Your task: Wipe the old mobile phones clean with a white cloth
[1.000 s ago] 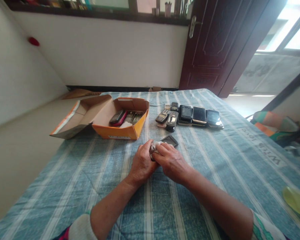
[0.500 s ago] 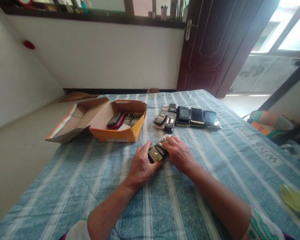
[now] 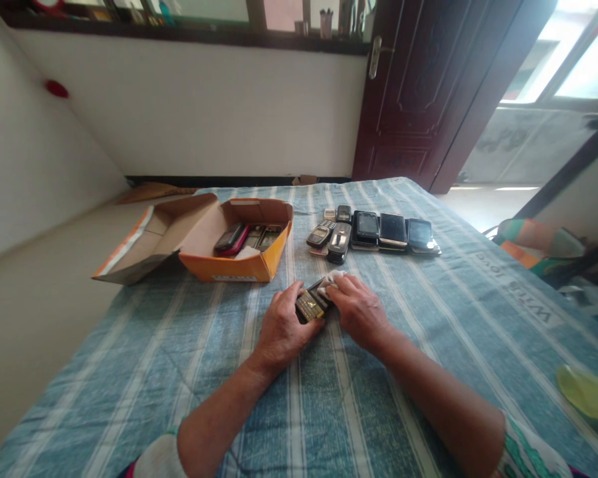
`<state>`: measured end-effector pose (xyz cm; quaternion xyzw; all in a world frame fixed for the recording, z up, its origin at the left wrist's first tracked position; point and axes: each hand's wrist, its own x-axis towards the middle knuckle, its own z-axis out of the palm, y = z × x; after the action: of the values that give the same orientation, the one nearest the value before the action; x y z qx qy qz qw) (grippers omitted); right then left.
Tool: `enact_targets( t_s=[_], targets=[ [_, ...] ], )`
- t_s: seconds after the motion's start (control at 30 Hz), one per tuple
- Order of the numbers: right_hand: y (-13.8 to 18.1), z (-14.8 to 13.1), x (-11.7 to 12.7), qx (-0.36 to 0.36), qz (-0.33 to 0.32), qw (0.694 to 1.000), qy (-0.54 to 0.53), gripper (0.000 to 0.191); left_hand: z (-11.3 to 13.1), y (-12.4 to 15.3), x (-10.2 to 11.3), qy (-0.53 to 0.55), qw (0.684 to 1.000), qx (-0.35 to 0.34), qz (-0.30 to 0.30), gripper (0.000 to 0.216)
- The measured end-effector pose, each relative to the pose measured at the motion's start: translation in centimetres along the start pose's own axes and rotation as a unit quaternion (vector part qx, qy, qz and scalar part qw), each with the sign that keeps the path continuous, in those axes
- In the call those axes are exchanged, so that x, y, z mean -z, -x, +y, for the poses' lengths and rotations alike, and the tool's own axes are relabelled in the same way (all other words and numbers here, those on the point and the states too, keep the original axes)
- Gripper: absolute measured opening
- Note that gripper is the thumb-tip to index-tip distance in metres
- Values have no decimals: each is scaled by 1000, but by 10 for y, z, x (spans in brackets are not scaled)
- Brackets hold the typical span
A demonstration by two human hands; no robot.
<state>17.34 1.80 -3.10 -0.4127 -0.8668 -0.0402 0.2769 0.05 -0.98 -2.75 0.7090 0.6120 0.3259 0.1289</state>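
My left hand (image 3: 285,323) grips a dark mobile phone with a gold keypad (image 3: 309,306) by its near end, thumb along the near side and fingers on the far side. A crumpled white cloth (image 3: 331,281) is bunched under the fingers of my right hand (image 3: 355,304) and presses on the phone's screen end, covering part of it. Beyond my hands, several old mobile phones (image 3: 339,243) lie grouped on the striped cloth. To their left stands an open orange cardboard box (image 3: 239,269) with more phones inside, among them a dark and red one (image 3: 231,239).
A blue and white striped cloth (image 3: 189,372) covers the surface. Stacked flat phones (image 3: 393,232) lie at the far right of the group. A yellow-green object (image 3: 585,398) rests near the right edge. Behind are a white wall and a dark red door (image 3: 408,99).
My right hand has shifted slightly with the cloth over the phone's screen end. The left hand keeps its hold on the phone in nearly the same place.
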Motion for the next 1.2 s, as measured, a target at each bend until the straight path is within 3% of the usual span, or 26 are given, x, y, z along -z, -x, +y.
enact_targets(
  t_s=[0.27,0.53,0.63,0.87,1.1,1.2],
  targets=[
    [10,-25,0,69,-2,996,-54,22,-3,0,-4,-1,1000,-3,19,60],
    [10,4,3,-24,16,1000,-12,25,0,2,-1,-5,1000,-7,9,68],
    [10,3,5,-36,15,999,-6,26,-1,2,-1,-3,1000,-9,9,68],
    [7,-21,0,56,-2,997,-55,22,-1,1,-2,-4,1000,-1,7,61],
    [-1,7,0,-33,22,999,-27,26,-1,2,-1,-11,1000,-4,7,67],
    [1,3,-1,-35,21,999,-21,24,-2,1,-1,-10,1000,-7,8,66]
  ],
)
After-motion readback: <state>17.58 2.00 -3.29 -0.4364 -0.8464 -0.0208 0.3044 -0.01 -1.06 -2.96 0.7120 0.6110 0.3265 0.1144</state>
